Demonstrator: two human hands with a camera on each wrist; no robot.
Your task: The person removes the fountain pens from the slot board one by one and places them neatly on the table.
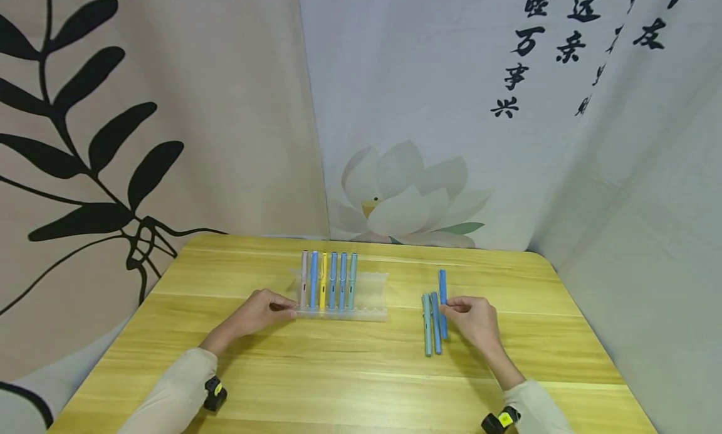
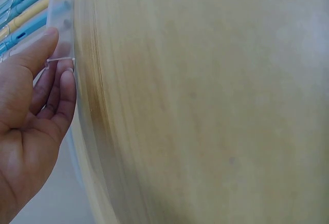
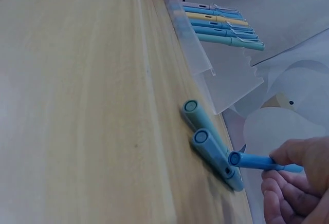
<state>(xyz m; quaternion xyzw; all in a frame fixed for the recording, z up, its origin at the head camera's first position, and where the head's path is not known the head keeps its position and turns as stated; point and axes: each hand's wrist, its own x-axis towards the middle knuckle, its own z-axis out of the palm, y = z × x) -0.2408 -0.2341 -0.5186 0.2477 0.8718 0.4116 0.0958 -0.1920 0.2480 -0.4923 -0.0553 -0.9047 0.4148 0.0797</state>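
A clear plastic pen stand [image 1: 369,296] holds several capped pens side by side: a mauve pen [image 1: 304,280], a yellow pen [image 1: 323,281], a green pen [image 1: 352,282] and blue ones. My left hand [image 1: 266,311] pinches the stand's left end; the left wrist view shows the thumb over its front ledge and fingers below. Between thumb and fingers, my right hand [image 1: 476,321] pinches a blue pen [image 3: 252,161], which appears raised off the table in the right wrist view. Beside it a second green pen [image 1: 427,326] and another blue pen [image 1: 436,324] lie on the table.
The wooden table [image 1: 316,384] reaches back to a printed curtain [image 1: 254,108] with leaves, a lotus and dark characters. The right part of the stand bears no pens. Bare tabletop separates the stand from the loose pens.
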